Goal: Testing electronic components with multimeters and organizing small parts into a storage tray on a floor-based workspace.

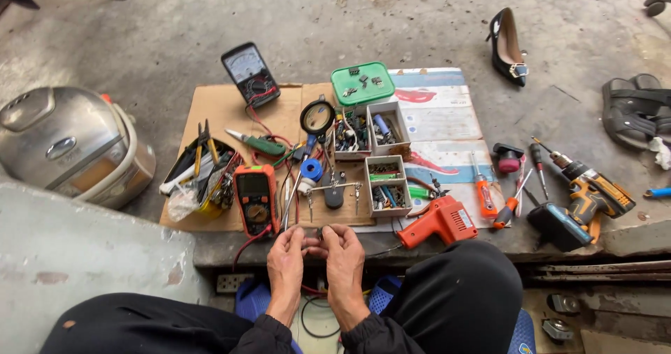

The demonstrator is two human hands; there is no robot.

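Both hands meet at the lower middle of the frame: the left hand (286,255) and the right hand (344,250) pinch a small dark part (320,234) between their fingertips, too small to identify, held just above the near edge of the cardboard sheet (217,106). Just beyond the fingers lie an orange multimeter (256,199), a helping-hands clamp stand (334,190) and small boxes of parts (386,186). To the right sit an orange soldering gun (439,221), screwdrivers (484,193) and a cordless drill (583,197). No tool is in either hand, so whatever work the part needs looks barely begun.
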